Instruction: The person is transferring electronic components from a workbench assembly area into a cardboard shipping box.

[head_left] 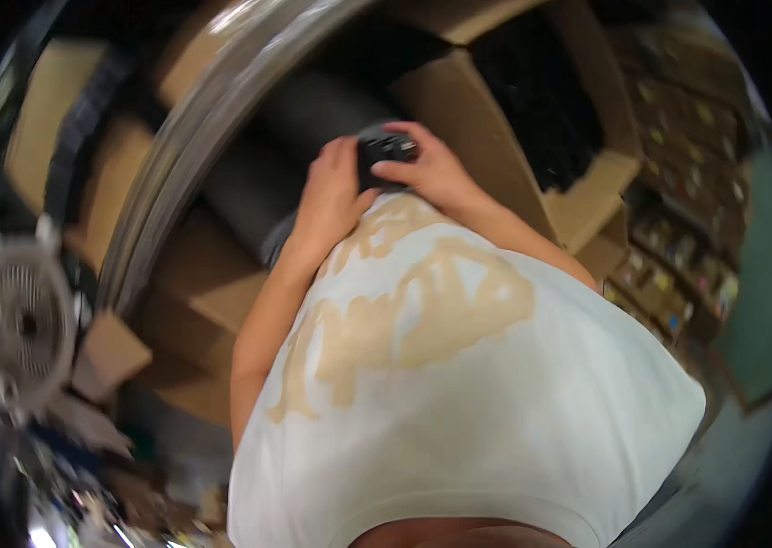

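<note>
Close in front of my white shirt, both hands are closed around a small dark object with a few lighter spots on its top. Blur keeps me from making out its kind. My left hand grips its left side, fingers pointing away from me. From the right, my right hand curls over it, with the index finger along the far edge and the thumb across the near part. Just right of my hands stands an open cardboard box, and black things lie inside it.
A curved, shiny edge sweeps across the left, with cardboard and a dark strip beyond it. A round grey fan-like thing stands at far left, near a small carton. Shelves of many boxes line the right.
</note>
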`<state>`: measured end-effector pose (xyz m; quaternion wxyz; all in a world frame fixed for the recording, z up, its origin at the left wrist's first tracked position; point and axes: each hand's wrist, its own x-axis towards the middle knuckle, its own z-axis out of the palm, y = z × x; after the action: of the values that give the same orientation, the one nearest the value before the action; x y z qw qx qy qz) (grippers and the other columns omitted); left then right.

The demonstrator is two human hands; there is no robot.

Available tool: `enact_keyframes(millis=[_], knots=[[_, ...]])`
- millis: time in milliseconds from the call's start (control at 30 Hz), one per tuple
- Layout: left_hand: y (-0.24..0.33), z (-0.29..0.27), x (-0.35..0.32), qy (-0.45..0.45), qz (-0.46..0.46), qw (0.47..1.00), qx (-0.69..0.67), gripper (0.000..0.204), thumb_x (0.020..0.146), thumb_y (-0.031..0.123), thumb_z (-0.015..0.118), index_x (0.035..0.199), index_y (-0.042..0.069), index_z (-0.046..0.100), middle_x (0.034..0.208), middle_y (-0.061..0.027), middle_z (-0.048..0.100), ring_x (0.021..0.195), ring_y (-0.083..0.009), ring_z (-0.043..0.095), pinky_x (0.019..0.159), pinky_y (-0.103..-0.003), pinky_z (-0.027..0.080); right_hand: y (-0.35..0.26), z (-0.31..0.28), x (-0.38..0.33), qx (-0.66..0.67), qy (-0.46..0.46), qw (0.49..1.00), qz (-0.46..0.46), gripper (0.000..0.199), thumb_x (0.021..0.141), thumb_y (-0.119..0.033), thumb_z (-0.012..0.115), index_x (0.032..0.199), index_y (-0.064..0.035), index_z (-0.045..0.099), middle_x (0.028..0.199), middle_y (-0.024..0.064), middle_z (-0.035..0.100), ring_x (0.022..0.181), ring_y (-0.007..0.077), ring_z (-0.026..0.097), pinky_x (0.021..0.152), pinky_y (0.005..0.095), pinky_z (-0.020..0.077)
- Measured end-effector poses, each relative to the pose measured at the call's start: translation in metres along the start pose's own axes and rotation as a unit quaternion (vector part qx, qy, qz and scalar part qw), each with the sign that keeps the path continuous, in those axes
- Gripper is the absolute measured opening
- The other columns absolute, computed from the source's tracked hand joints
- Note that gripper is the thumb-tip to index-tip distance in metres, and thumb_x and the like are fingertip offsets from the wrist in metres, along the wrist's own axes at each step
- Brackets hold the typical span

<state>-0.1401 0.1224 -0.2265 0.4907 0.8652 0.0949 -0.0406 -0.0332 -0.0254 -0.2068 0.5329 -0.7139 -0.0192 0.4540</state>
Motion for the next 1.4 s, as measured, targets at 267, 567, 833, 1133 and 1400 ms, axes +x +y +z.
enact_keyframes(millis=[267,567,833,1133,1400], knots=[[0.01,0.005,0.013,-0.075,-0.05,0.996,-0.004,0.066,0.073,0.004,0.069,0.132,-0.002,0.04,0.125,-0.0176,0.048,0.108,-0.0345,0.052,0.093,-0.035,0.043,0.023,-0.218,-0.058,0.129,0.393,0.898,-0.147,0.046,0.078,-0.003,0.071,0.114,-0.0008,0.042,0.109,0.0151,0.062,0.089,0.0212,0.062,0.08,0.0286,0.0502],[0.015,0.003,0.04,-0.093,-0.05,0.993,0.056,0.063,0.075,0.002,0.068,0.132,-0.001,0.04,0.129,-0.0164,0.047,0.109,-0.0322,0.052,0.09,-0.034,0.045,0.173,-0.298,-0.061,0.29,0.529,0.789,0.117,0.027,0.082,-0.005,0.068,0.105,-0.0006,0.057,0.103,0.016,0.062,0.085,0.024,0.061,0.068,0.033,0.0514],[0.026,0.016,0.037,-0.099,-0.093,0.988,0.075,0.064,0.076,0.003,0.069,0.133,0.0,0.039,0.132,-0.0156,0.044,0.109,-0.0316,0.052,0.087,-0.033,0.046,0.288,-0.332,-0.015,0.441,0.651,0.602,0.139,0.023,0.084,-0.008,0.065,0.105,0.0002,0.06,0.107,0.0164,0.061,0.088,0.0269,0.059,0.061,0.0396,0.0501],[0.027,0.012,0.034,-0.107,-0.107,0.987,0.061,0.065,0.076,0.002,0.069,0.134,0.0,0.039,0.132,-0.0158,0.044,0.108,-0.0311,0.052,0.086,-0.033,0.047,0.226,-0.316,-0.028,0.507,0.549,0.636,0.191,0.032,0.09,-0.028,0.055,0.112,-0.0055,0.059,0.106,0.014,0.063,0.089,0.0311,0.062,0.07,0.0439,0.0536],[0.028,0.01,0.035,-0.108,-0.099,0.987,0.07,0.065,0.076,0.002,0.069,0.133,0.0,0.039,0.132,-0.0163,0.045,0.107,-0.0311,0.053,0.086,-0.033,0.047,0.22,-0.309,-0.031,0.52,0.515,0.646,0.219,0.045,0.089,-0.042,0.05,0.113,-0.0049,0.06,0.11,0.0141,0.064,0.088,0.0318,0.064,0.074,0.046,0.054]])
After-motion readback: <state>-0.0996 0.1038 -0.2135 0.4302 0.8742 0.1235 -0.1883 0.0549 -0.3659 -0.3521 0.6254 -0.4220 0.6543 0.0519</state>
